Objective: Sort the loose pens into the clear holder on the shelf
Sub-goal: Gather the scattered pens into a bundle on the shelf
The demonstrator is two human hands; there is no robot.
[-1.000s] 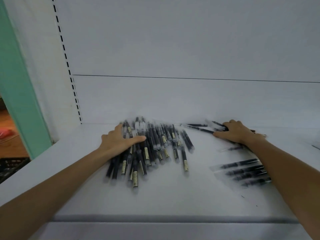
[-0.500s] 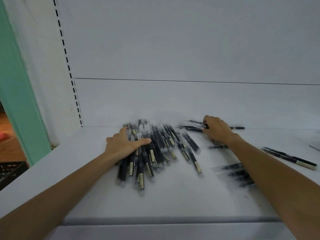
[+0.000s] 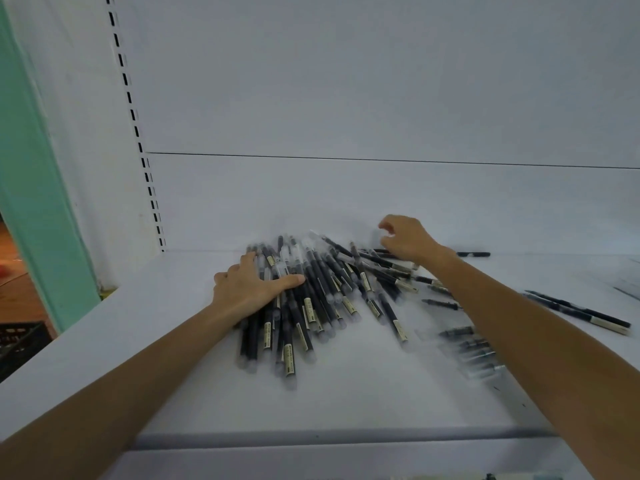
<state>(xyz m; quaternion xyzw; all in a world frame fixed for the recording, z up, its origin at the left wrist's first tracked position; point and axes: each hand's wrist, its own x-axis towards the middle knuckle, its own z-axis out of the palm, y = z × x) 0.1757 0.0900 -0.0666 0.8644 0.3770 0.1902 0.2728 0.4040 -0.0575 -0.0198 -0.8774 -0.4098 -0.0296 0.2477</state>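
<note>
A fanned pile of several black pens (image 3: 322, 299) with pale labels lies on the white shelf (image 3: 346, 393). My left hand (image 3: 247, 289) rests flat on the pile's left side, fingers spread, thumb across the barrels. My right hand (image 3: 405, 239) hovers at the pile's far right edge, fingers curled and apart, just above a few pens (image 3: 388, 263) lying crosswise. More loose pens (image 3: 474, 351) lie under my right forearm, and two (image 3: 581, 310) further right. No clear holder is in view.
The shelf's white back wall (image 3: 346, 195) rises just behind the pile. A slotted upright (image 3: 145, 168) and a green post (image 3: 38, 202) stand at the left. A dark crate (image 3: 17, 344) sits on the floor at lower left. One pen (image 3: 474, 254) lies along the back edge.
My right hand has swept left from the right-side pens to the pile's far edge and lifted, its fingers curling. Pens there have bunched toward the pile. My left hand has stayed on the pile.
</note>
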